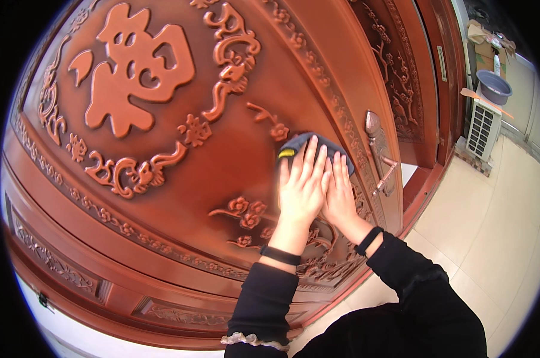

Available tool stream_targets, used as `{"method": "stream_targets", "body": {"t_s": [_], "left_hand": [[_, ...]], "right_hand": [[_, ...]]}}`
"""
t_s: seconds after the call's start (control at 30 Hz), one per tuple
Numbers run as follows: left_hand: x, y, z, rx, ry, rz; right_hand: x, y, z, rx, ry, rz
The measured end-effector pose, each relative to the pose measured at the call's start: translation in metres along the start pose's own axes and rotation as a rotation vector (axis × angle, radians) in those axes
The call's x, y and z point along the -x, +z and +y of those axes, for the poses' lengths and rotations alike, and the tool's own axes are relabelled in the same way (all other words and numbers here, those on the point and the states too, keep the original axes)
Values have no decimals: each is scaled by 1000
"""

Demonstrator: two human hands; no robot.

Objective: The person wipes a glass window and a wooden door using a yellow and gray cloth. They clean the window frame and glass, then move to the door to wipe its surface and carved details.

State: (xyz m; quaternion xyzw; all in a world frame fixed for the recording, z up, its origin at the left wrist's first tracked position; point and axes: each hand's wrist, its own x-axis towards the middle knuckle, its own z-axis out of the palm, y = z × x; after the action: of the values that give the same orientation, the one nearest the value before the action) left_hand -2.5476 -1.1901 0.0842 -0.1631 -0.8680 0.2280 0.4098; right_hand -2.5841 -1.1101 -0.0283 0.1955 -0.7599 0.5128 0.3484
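My left hand [302, 188] lies flat on a dark grey cloth [341, 154] with a yellow patch, pressing it against a reddish-brown carved door panel [247, 156]. Close on its right, my right hand [340, 192] presses the same cloth, its fingers partly covered by the left hand's edge. Raised blossom carvings [247, 212] stand out below and left of the cloth. A large raised character [140, 71] fills the door's upper left, ringed by scrollwork. Right of the cloth is a copper-coloured door handle [388, 172] on its ornate plate.
Another carved panel [397, 76] stands beyond the handle, within a reddish door frame [449, 58]. At far right, a grey basin [493, 87] rests on a white air-conditioner outdoor unit [482, 127], with a spray bottle [496, 65] behind it. Beige tiles [471, 223] cover the floor.
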Motion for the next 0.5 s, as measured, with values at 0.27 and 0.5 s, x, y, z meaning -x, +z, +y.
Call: {"method": "stream_targets", "body": {"t_s": [0.27, 0.5], "left_hand": [[50, -46, -58, -215, -357, 58], [165, -38, -68, -288, -495, 17]], "right_hand": [[-33, 28, -72, -31, -425, 77], [17, 53, -100, -131, -628, -150]]}}
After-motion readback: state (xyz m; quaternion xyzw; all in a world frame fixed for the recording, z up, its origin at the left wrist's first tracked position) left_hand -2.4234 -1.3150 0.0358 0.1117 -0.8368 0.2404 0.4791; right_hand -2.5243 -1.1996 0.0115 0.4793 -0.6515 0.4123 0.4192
